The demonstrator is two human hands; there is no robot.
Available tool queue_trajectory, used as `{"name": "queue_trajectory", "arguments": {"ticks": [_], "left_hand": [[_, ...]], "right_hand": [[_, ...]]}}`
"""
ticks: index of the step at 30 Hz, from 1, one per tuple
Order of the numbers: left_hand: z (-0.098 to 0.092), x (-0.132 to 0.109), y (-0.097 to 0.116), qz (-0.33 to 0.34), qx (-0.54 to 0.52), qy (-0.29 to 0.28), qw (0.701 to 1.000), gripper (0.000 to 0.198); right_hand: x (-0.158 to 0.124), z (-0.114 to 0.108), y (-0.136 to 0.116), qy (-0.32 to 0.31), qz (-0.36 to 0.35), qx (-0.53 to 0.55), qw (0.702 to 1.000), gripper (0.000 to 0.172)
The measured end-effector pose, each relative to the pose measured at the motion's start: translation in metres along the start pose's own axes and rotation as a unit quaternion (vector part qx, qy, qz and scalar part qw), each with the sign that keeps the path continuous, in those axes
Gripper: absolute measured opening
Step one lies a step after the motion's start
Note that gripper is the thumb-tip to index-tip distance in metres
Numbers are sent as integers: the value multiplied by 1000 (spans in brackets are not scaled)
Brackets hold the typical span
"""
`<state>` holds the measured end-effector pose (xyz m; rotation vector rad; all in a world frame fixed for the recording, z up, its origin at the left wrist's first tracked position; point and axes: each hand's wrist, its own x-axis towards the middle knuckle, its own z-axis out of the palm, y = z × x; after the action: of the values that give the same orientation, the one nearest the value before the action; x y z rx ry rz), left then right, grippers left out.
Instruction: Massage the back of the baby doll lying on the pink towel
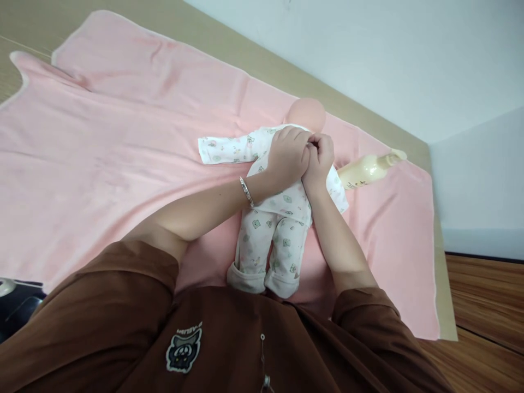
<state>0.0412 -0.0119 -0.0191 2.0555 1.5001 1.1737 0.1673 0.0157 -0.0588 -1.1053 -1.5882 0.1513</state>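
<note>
A baby doll (pixel 306 113) lies on its back on a pink blanket (pixel 135 120), its head pointing away from me. It wears a white printed baby top (pixel 287 200) and matching trousers (pixel 256 240) with turned-up cuffs. My left hand (pixel 287 156), with a silver bangle on the wrist, is curled over the chest of the top. My right hand (pixel 320 164) is closed beside it, and their fingers meet just below the doll's neck, pinching the top's fabric. The exact spot they grip is hidden behind the fingers. One sleeve lies stretched out to the left.
A cream pump bottle (pixel 366 170) lies on its side on the blanket, right of the doll. The blanket covers a light wooden table (pixel 445 295) with a pale wall (pixel 409 65) behind it. Wood-look flooring (pixel 487 305) shows at the lower right.
</note>
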Motion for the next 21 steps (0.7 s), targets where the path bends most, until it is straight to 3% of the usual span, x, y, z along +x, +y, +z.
{"name": "queue_trajectory", "arguments": {"ticks": [3,7,15,18,21], "left_hand": [[4,-2,-8,2,-10,0,1000,38],[10,-1,-28,-3,-16,-22,1000,54],[-8,3,-56,-7,-1,-57,998,47],[-14,6,-58,-9,1,-64,998,48],[-17,5,-54,-22,21,-59,998,51]], "right_hand": [[-2,-7,8,-42,-20,31,998,21],[-6,-19,19,-84,-67,30,994,35],[-1,-21,19,-100,-56,-49,992,34],[3,-23,0,-172,-15,-127,977,37],[-7,-29,-46,-285,39,-250,925,56]]}}
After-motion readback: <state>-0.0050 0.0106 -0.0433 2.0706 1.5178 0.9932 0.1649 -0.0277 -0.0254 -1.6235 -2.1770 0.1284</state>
